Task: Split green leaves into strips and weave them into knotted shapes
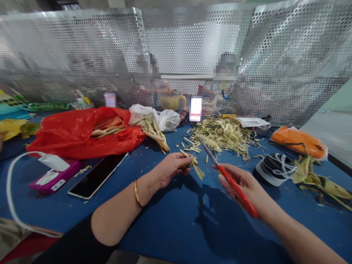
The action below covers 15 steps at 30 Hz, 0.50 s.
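My left hand (176,167), with a gold bangle at the wrist, pinches a small piece of dried plant stalk (198,171) above the blue table. To its right, my right hand (238,180) is wrapped round the red handles of a pair of scissors (233,184). The scissor blades point up and away, toward a pile of cut dry plant pieces (224,135), and stand apart from the held stalk. Several short cut bits lie on the table between the pile and my left hand. Uncut dried stalks (155,135) rest behind my left hand.
On the left are a red plastic bag (68,128), a black phone (99,176) and a purple power strip (56,179) with a white plug. On the right lie a cord spool (275,168), an orange bag (299,141) and dried leaves (324,183). A perforated metal screen (189,44) stands behind.
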Each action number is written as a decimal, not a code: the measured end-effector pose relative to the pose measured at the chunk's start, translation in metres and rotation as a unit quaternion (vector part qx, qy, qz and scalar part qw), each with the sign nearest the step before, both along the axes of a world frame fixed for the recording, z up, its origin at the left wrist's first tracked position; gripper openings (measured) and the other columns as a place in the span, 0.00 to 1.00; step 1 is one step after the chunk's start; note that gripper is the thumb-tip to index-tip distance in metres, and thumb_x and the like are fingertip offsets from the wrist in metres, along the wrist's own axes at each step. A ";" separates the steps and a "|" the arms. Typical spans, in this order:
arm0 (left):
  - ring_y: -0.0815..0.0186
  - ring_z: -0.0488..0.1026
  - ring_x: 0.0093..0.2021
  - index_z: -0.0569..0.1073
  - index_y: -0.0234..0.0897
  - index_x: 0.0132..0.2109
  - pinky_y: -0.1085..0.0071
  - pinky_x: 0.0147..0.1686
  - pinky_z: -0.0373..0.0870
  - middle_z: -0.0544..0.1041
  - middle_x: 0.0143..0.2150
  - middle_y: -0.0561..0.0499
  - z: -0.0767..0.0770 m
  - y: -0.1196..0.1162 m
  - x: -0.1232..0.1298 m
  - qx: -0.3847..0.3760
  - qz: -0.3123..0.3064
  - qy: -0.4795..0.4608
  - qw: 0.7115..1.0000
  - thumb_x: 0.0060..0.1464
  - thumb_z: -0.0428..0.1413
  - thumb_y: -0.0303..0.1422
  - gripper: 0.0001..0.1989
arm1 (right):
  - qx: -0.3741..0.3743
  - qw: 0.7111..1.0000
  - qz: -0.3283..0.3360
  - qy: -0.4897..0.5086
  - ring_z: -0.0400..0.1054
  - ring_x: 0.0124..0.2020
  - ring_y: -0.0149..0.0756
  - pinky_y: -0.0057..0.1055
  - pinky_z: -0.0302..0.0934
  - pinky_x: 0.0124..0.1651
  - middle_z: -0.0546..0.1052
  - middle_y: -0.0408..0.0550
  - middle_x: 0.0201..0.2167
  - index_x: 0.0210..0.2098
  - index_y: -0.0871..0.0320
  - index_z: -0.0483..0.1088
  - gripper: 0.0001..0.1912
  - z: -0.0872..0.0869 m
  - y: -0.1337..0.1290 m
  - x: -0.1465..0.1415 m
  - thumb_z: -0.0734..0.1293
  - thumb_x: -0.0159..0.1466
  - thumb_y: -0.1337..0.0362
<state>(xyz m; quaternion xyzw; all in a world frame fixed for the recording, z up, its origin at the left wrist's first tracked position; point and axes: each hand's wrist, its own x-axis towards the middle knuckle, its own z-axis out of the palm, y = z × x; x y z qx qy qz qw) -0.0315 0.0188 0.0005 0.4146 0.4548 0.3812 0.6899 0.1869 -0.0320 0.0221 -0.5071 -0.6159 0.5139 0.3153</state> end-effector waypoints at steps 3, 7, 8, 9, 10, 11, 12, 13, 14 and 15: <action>0.74 0.68 0.25 0.76 0.33 0.39 0.76 0.27 0.64 0.76 0.32 0.50 0.001 -0.001 0.000 0.017 -0.022 -0.004 1.000 0.39 0.67 0.36 0.18 | -0.003 1.000 0.015 0.012 0.57 0.25 0.29 0.27 0.55 0.28 0.63 0.39 0.25 0.45 0.57 0.66 0.29 0.008 0.000 0.004 0.70 0.53 0.43; 0.76 0.65 0.21 0.76 0.33 0.34 0.77 0.23 0.59 0.75 0.29 0.51 0.000 -0.001 0.000 0.037 -0.020 0.014 0.999 0.38 0.68 0.35 0.15 | 0.017 0.999 0.040 -0.033 0.59 0.31 0.32 0.28 0.58 0.34 0.65 0.41 0.29 0.50 0.56 0.64 0.30 0.008 0.000 0.007 0.70 0.54 0.47; 0.76 0.64 0.21 0.77 0.32 0.34 0.77 0.22 0.58 0.76 0.30 0.50 0.000 0.000 0.000 0.037 -0.017 0.019 0.999 0.39 0.68 0.35 0.15 | 0.021 0.998 0.039 -0.051 0.59 0.31 0.32 0.28 0.57 0.34 0.65 0.40 0.29 0.50 0.56 0.64 0.29 0.006 0.001 0.008 0.70 0.55 0.48; 0.77 0.63 0.20 0.77 0.32 0.33 0.77 0.21 0.57 0.76 0.30 0.50 0.000 0.000 0.000 0.034 -0.014 0.023 0.999 0.39 0.67 0.35 0.14 | 0.025 0.997 0.037 -0.065 0.58 0.31 0.32 0.29 0.57 0.34 0.65 0.40 0.29 0.50 0.56 0.64 0.28 0.004 0.002 0.009 0.70 0.56 0.49; 0.77 0.62 0.20 0.77 0.32 0.34 0.78 0.21 0.57 0.75 0.30 0.50 0.001 0.000 -0.001 0.029 -0.010 0.025 0.999 0.40 0.67 0.35 0.14 | 0.027 0.996 0.036 -0.076 0.58 0.31 0.32 0.29 0.57 0.34 0.65 0.40 0.29 0.50 0.57 0.65 0.27 0.003 0.004 0.010 0.69 0.56 0.50; 0.78 0.62 0.20 0.78 0.32 0.35 0.78 0.21 0.57 0.75 0.29 0.50 0.001 0.000 -0.001 0.024 -0.004 0.023 0.999 0.40 0.67 0.35 0.14 | 0.029 0.995 0.036 -0.083 0.58 0.31 0.32 0.29 0.57 0.34 0.66 0.41 0.29 0.50 0.57 0.65 0.26 0.002 0.005 0.011 0.69 0.57 0.51; 0.78 0.62 0.20 0.78 0.32 0.35 0.78 0.21 0.57 0.75 0.29 0.51 0.002 0.001 -0.002 0.018 0.000 0.021 1.000 0.40 0.67 0.35 0.14 | 0.029 0.995 0.039 -0.088 0.59 0.31 0.32 0.29 0.57 0.34 0.66 0.41 0.29 0.50 0.58 0.66 0.26 0.002 0.007 0.013 0.69 0.57 0.51; 0.78 0.62 0.20 0.78 0.33 0.36 0.78 0.21 0.57 0.75 0.28 0.51 0.003 0.001 -0.002 0.013 0.003 0.017 1.000 0.40 0.66 0.34 0.14 | 0.027 0.994 0.045 -0.093 0.59 0.31 0.32 0.28 0.57 0.34 0.67 0.41 0.29 0.50 0.58 0.67 0.25 0.002 0.008 0.014 0.69 0.57 0.52; 0.78 0.62 0.19 0.78 0.33 0.36 0.78 0.20 0.57 0.75 0.28 0.52 0.004 0.001 -0.003 0.009 0.004 0.012 1.000 0.40 0.66 0.34 0.13 | 0.023 0.994 0.052 -0.098 0.59 0.31 0.32 0.28 0.57 0.33 0.68 0.42 0.30 0.50 0.58 0.67 0.26 0.003 0.008 0.015 0.69 0.57 0.52; 0.77 0.62 0.19 0.78 0.33 0.35 0.78 0.20 0.57 0.75 0.28 0.52 0.005 0.001 -0.003 0.006 0.004 0.008 1.000 0.40 0.66 0.33 0.12 | 0.017 0.993 0.060 -0.105 0.60 0.31 0.32 0.28 0.57 0.33 0.68 0.42 0.30 0.51 0.59 0.67 0.26 0.005 0.008 0.015 0.69 0.56 0.53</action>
